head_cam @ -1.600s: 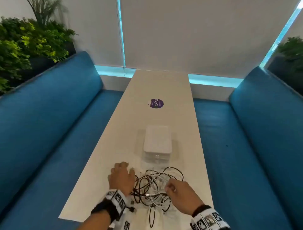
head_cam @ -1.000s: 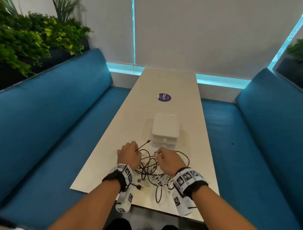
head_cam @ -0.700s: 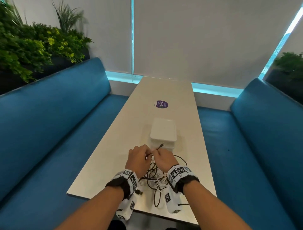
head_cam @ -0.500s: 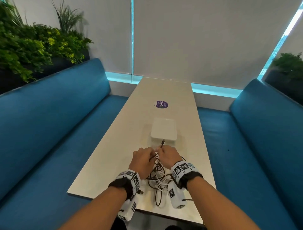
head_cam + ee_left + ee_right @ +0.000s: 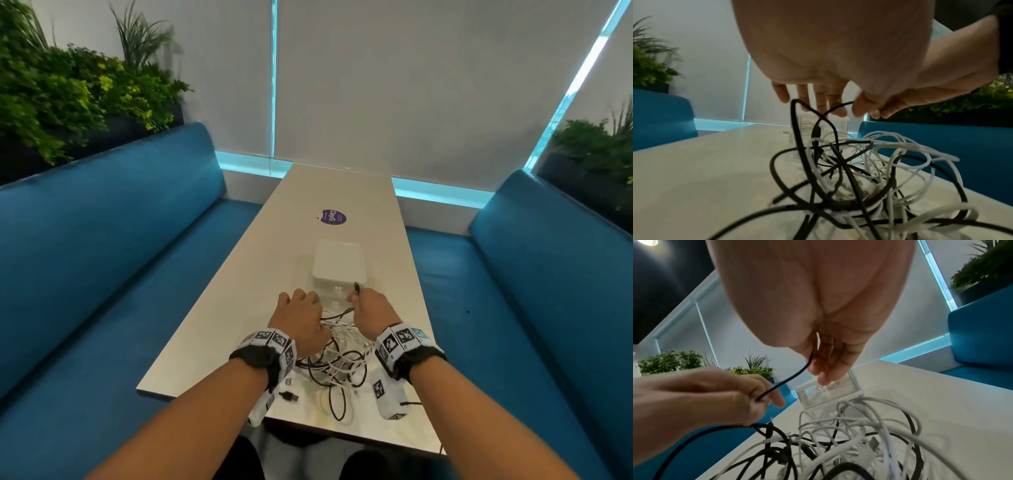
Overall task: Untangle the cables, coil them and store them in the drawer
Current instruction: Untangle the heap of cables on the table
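From the head view, a person stands at the near end of a long pale surface [image 5: 260, 274] between two blue benches [image 5: 113, 260]. A tangle of black and white cables [image 5: 337, 363] lies on the near part of the surface, between the two wrists. The left hand [image 5: 297, 317] is over the left edge of the tangle, with its fingers curled downward. The right hand [image 5: 371, 310] is on the right side and pinches a black cable [image 5: 342, 311], whose plug end [image 5: 356, 287] stands up above the fingers. Just beyond the hands is a small white drawer box [image 5: 337, 263], and farther away a round purple sticker [image 5: 333, 217]. One loose black plug [image 5: 289, 396] lies near the left wrist.

From the left wrist view, the left hand [image 5: 849, 53] is above the tangle [image 5: 859, 178]. Its fingers [image 5: 819, 99] hang down, and the thumb and a finger close on the black cable [image 5: 835, 108], which runs down into the tangle. The drawer box [image 5: 840, 121] is behind the fingers.

From the right wrist view, the right hand [image 5: 818, 308] has its grip clamped on the black cable [image 5: 795, 375] between thumb and fingers. The cable goes across to the left hand [image 5: 715, 395], where the grip is also pinched on it. Below both hands the tangle [image 5: 849, 443] rests on the surface [image 5: 931, 394], and the drawer box [image 5: 830, 392] is just behind it.
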{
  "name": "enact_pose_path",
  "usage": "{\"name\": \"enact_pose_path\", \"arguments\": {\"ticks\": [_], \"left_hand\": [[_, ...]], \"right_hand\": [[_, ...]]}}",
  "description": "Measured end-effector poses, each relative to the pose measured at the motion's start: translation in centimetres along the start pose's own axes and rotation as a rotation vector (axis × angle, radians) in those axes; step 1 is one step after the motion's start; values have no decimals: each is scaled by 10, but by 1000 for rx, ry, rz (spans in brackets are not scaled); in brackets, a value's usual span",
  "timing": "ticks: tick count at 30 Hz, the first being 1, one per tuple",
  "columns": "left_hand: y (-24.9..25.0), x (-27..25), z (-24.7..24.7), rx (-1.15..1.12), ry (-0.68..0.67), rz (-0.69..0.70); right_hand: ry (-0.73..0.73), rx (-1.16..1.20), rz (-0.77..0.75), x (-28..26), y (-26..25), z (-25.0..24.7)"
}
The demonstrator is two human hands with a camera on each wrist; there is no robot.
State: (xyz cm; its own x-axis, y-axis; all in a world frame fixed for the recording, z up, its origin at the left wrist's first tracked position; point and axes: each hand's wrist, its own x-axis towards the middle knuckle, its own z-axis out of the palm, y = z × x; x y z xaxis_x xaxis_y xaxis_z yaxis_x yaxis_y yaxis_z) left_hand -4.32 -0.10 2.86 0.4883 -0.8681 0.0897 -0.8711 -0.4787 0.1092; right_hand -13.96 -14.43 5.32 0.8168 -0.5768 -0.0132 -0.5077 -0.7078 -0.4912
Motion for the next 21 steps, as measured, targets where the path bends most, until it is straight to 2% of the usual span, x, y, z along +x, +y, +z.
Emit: {"name": "enact_pose_path", "arguments": {"ticks": [5,9,14,17,21], "left_hand": [[-10,-2,18,-341,49,-12],[-18,-10,44,-216,45,-10],[-17,-3,48,-35,29,14],[-13,7,41,37,45,31],[3,18,40,40,-7,69]], "right_hand": [[88,-17,20,-2,13,-5],[72,-148,97,-5,31,1],[72,-105,227,-11,54,6],[48,-62,158,-12,57,9],[67,187,-64,-13,28,14]]}}
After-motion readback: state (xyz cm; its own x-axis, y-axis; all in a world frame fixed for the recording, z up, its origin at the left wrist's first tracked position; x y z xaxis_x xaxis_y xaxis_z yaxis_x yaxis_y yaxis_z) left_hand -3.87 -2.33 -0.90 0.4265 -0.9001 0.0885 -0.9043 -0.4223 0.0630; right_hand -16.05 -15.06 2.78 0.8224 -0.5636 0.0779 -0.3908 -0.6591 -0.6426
